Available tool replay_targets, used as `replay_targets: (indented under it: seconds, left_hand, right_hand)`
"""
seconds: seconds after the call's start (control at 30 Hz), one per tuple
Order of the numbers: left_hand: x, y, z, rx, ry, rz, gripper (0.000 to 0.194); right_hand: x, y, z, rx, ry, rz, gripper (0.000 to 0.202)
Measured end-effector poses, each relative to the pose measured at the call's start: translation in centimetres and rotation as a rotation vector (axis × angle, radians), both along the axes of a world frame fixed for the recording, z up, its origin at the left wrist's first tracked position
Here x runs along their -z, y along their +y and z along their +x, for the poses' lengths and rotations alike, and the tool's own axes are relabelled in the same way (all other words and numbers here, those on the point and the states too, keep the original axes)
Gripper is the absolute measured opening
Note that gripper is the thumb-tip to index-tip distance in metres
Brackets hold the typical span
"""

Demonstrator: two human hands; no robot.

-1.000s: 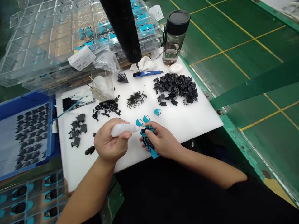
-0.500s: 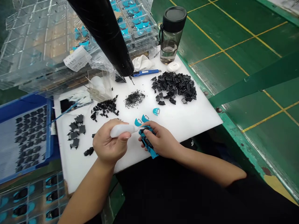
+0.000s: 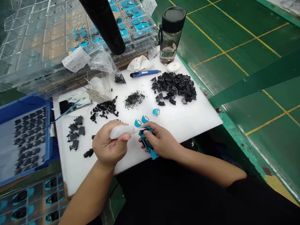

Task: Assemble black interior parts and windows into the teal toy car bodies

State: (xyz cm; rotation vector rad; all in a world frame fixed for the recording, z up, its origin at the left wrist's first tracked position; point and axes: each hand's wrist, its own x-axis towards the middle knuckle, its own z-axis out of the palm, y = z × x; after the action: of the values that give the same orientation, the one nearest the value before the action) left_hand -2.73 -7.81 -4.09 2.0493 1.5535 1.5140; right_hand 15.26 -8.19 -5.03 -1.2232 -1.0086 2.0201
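Observation:
My left hand (image 3: 110,143) is closed around a small white squeeze bottle (image 3: 120,132), held on its side with its thin nozzle pointing right. The nozzle's tip meets the upper end of a blue-and-black plastic part (image 3: 150,148), or sits just beside it; I cannot tell which. My right hand (image 3: 161,140) grips that part with the thumb on top and the fingers curled beneath, hiding some of it. Just beyond the hands lie three small blue curved pieces, the nearest a blue piece (image 3: 137,123) close to the nozzle.
Over the white board (image 3: 187,122) hangs a black electric screwdriver (image 3: 110,34). Spread on the board are a pile of tiny screws (image 3: 134,100), a heap of black parts (image 3: 174,87), a blue utility knife (image 3: 145,73) and a drink bottle (image 3: 171,36). Clear trays (image 3: 53,47) stand behind; a blue bin (image 3: 48,140) is left.
The hanging screwdriver has swung up and to the left, its bit no longer over the screws. Both hands keep nearly the same pose, with the bottle and part in them.

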Motion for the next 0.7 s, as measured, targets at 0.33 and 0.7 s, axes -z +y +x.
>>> replay_targets:
  seconds: [0.33, 0.7]
  left_hand:
    - [-0.8, 0.0, -0.2, -0.030, -0.270, 0.059, 0.038]
    - [-0.6, 0.9, -1.2, 0.150, -0.044, 0.177, 0.030]
  right_hand:
    - [0.1, 0.2, 0.1, 0.021, 0.073, -0.086, 0.015]
    - [-0.6, 0.4, 0.2, 0.060, 0.085, -0.180, 0.011]
